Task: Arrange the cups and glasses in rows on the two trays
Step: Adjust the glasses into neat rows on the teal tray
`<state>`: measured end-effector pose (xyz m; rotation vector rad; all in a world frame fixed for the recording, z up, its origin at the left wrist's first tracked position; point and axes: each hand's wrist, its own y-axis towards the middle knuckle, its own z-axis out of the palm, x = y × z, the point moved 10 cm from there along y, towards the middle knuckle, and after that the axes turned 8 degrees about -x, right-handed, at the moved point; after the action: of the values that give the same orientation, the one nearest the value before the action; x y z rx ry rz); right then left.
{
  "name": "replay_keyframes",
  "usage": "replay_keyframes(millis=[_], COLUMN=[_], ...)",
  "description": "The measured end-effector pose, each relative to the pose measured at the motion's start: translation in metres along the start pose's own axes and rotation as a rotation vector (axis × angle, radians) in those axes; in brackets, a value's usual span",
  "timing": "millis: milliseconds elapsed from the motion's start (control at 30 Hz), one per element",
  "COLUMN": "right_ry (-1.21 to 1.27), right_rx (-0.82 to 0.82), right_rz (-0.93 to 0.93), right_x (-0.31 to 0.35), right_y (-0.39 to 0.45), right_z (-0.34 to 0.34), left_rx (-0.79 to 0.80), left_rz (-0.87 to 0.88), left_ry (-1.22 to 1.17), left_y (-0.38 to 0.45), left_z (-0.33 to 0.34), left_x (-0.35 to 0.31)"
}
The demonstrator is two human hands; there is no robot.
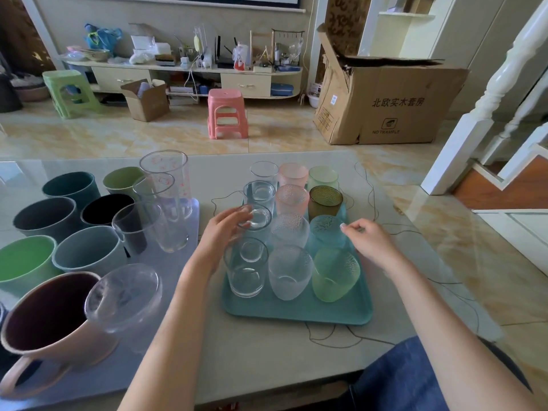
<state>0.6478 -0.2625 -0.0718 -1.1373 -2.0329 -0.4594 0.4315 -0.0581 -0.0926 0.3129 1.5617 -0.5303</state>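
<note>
The left hand (pixel 226 229) has its fingers curled round the rim of a clear glass (pixel 257 218) in the left column of the teal tray (pixel 296 314), which lies at about one o'clock on the bench (pixel 267 351); the right hand (pixel 367 237) hovers loosely curled at the tray's three o'clock side, grasping nothing. The glasses stand so tightly that a sideways nudge could knock a neighbour over. The held glass stands upright, mouth up, long axis vertical.
</note>
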Motion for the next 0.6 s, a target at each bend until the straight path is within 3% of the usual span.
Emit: replay_keyframes(millis=[167, 600], right_ry=[0.048, -0.018], right_rx=[-0.040, -0.152], right_rz=[-0.039, -0.106], right_x=[0.010, 0.012], right_y=[0.003, 0.003], right_z=[0.002, 0.004], left_rx=[-0.213, -0.256], left_rz=[0.110, 0.170], left_ry=[0.291, 0.414], left_y=[0.004, 0.009], left_z=[-0.019, -0.014], left_x=[-0.019, -0.034])
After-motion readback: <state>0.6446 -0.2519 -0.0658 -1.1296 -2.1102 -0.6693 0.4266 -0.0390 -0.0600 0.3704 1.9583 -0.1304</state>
